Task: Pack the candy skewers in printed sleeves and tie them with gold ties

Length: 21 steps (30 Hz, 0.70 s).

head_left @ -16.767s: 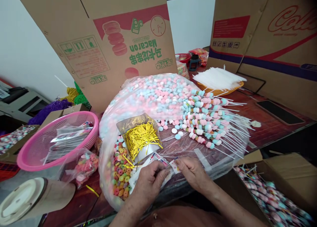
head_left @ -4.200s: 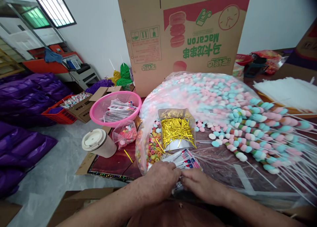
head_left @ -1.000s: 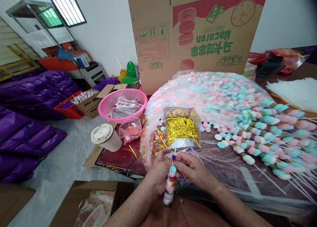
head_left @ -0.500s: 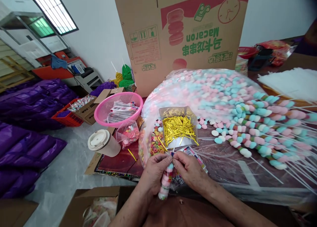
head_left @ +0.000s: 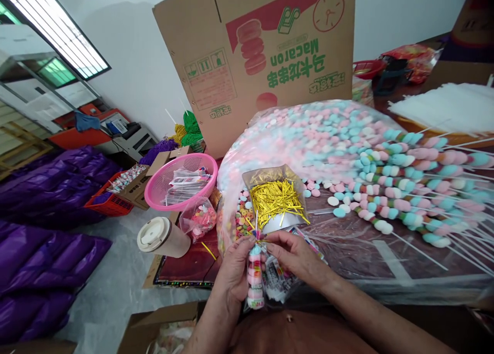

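My left hand (head_left: 235, 269) is closed around a marshmallow skewer (head_left: 255, 283) in a clear printed wrapper, its stick end pointing away from me. At the gathered neck of the wrapper, my right hand (head_left: 296, 255) pinches a gold twist tie (head_left: 263, 241) that crosses the neck. Both hands meet there, fingertips close together. Just beyond them is an open box of gold twist ties (head_left: 276, 202). Printed wrappers (head_left: 278, 281) lie under and beside my right hand. A bag of colourful ring-shaped candies (head_left: 244, 212) sits left of the box.
A large clear bag of pastel candies (head_left: 309, 133) fills the table's middle, with finished skewers (head_left: 417, 194) piled to the right. On the left stand a pink basket (head_left: 154, 189) of wrappers and a lidded cup (head_left: 170, 238). A macaron carton (head_left: 216, 40) rises behind.
The skewer has turned more upright in my left hand. My right fingers have shifted slightly away from the neck, and a gold twist tie now shows across it. The view has swung a little right.
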### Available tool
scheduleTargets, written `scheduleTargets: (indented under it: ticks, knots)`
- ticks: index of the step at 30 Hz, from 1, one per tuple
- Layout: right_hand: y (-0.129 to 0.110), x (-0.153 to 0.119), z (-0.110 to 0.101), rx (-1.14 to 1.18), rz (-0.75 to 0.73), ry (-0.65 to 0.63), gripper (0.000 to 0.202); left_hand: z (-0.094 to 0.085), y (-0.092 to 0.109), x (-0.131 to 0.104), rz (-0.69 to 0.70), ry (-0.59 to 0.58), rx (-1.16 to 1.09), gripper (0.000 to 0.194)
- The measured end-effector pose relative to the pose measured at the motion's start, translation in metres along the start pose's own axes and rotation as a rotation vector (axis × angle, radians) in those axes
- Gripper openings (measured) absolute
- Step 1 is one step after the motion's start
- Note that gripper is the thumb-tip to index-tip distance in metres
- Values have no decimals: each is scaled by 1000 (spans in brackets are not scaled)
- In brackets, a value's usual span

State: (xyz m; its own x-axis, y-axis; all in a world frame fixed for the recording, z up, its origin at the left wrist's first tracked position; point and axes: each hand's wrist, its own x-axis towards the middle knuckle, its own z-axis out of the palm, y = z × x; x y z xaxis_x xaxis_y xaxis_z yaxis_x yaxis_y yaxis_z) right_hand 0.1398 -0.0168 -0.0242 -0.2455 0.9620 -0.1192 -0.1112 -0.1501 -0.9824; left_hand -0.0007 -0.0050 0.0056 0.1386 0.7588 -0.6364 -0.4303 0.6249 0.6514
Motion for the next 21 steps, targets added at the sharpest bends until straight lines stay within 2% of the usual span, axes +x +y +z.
scheduleTargets:
  ticks: [3,5,9,10,12,15,18,21]
  knots:
    - [-3,2,5,-123,-105,11,18,1,-6,0,38,-5,7,25]
    - [-5,2,5,-276,-142,-18,20,1,-10,0,47,-10,7,26]
    - [-11,0,-2,-536,-309,12,20,0,-14,2,26,35,15,25]
    - [-12,0,-5,-517,-297,7,20,0,-14,2,25,54,19,26]
    - [-15,-1,-10,-375,-163,-11,26,2,-15,1,57,81,21,27]
    - [-16,1,-11,-153,19,-37,39,7,-17,-2,198,52,28,27]
    - [-11,3,-3,-127,-45,-46,37,11,-21,-4,310,27,47,24]
    - [-7,5,3,-97,-65,-30,33,12,-23,-5,327,35,67,24]
